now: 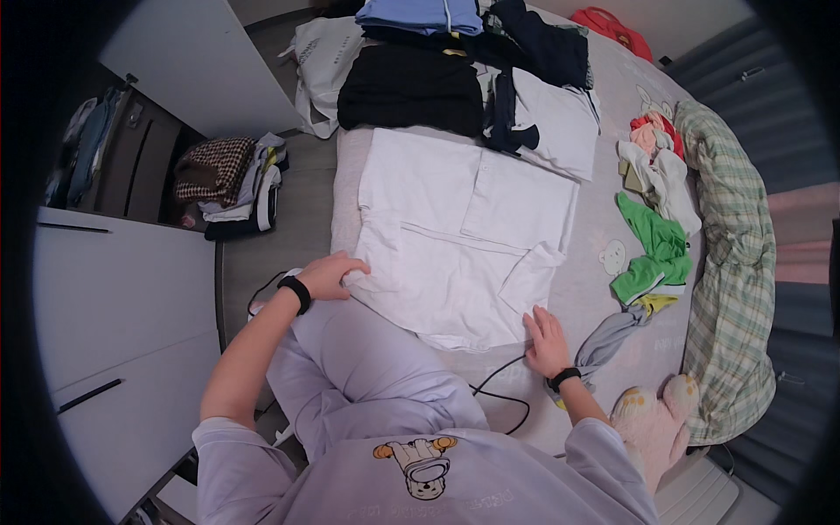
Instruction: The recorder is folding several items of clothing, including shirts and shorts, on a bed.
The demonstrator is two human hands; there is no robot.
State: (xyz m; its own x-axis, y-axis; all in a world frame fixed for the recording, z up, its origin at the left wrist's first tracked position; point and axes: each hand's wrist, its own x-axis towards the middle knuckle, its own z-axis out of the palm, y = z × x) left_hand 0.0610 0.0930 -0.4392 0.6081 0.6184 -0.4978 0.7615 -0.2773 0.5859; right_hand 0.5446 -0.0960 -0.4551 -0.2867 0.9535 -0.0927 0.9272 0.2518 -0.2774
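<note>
A white shirt (453, 282) with a collar or placket seam lies spread and partly folded on a bed (590, 223) in front of me. My left hand (328, 275) is at its near left edge, fingers curled over the cloth; whether they pinch it is hard to tell. At the near right corner of the garment, my right hand (546, 338) rests with fingers apart and fingertips touching the edge. Beyond the shirt sits a folded black garment (410, 88), and to its right a folded white garment with dark parts (558, 125).
Blue folded clothes (420, 14) top the far pile. Along the bed's right lie a crumpled green garment (656, 249), a grey one (607, 338), a plaid quilt (732, 262) and a pink plush toy (650, 426). A black cable (502, 394) runs near my leg. Clothes are stacked by the open wardrobe (216, 174).
</note>
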